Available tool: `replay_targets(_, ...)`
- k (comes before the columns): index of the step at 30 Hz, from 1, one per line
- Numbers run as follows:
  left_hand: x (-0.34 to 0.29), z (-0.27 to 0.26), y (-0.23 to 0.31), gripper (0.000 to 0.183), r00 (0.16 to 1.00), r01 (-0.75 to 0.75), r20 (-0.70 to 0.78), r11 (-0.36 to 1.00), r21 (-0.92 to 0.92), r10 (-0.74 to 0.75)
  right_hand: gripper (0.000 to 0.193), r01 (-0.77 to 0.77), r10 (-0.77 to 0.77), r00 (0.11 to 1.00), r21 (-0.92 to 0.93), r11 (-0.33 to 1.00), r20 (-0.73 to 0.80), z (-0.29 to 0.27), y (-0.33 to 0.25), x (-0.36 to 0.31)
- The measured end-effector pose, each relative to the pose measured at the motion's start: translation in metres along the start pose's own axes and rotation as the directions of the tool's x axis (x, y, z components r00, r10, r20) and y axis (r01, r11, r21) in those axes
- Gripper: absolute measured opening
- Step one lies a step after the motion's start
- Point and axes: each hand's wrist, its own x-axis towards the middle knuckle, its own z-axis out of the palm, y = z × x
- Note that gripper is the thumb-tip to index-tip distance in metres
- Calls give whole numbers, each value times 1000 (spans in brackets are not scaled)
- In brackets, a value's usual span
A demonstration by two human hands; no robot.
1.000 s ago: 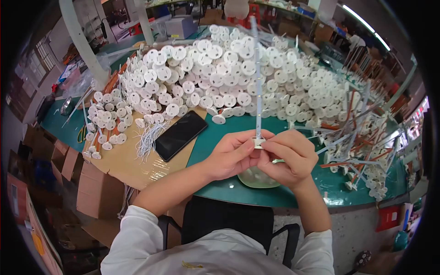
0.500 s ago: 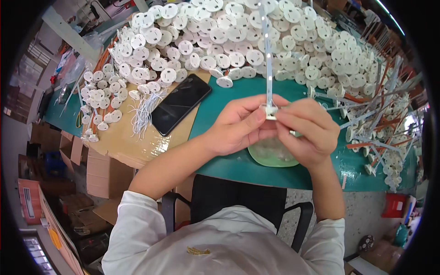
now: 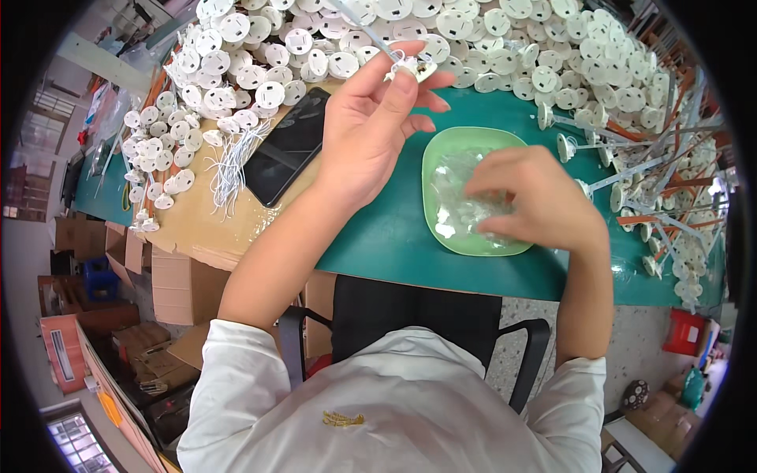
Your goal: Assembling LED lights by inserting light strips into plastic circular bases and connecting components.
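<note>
Between the thumb and fingers of my left hand [image 3: 364, 130] is a white round plastic piece [image 3: 412, 69] with a thin white wire and a pale LED strip [image 3: 359, 22] attached. The strip slants up and to the left. My right hand [image 3: 544, 197] hovers over a light green square tray [image 3: 432, 169], its thumb and forefinger parted. Small clear plastic bits [image 3: 453, 201] lie in that tray, and no held piece shows in the right hand.
White discs [image 3: 394, 9] are heaped along the far side. More discs on grey and orange strips [image 3: 670, 173] crowd the right. At left, a black phone [image 3: 288, 150], white wires [image 3: 233, 165] and a disc cluster [image 3: 165, 142] lie on brown cardboard [image 3: 197, 225].
My left hand has moved up and left with the white piece, tilting its strip. My right hand has let go and shifted right over the green tray, which is now uncovered.
</note>
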Motion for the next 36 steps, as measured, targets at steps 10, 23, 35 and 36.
replay_targets(10,-1,-3,2,49,998,42,39,994,97,-46,8,-146,160,980,120,982,-119,2,2,1)
replay_targets(23,-8,-3,7,47,974,17,224,995,101,-39,8,-87,539,719,713,696,-438,13,-11,-16)
replay_targets(35,-83,41,34,65,956,136,281,978,-156,-88,6,46,438,515,534,844,-737,65,-115,-46)
replay_targets(36,-97,48,37,65,965,127,249,973,-194,-76,6,27,248,549,313,949,-798,68,-122,-50)
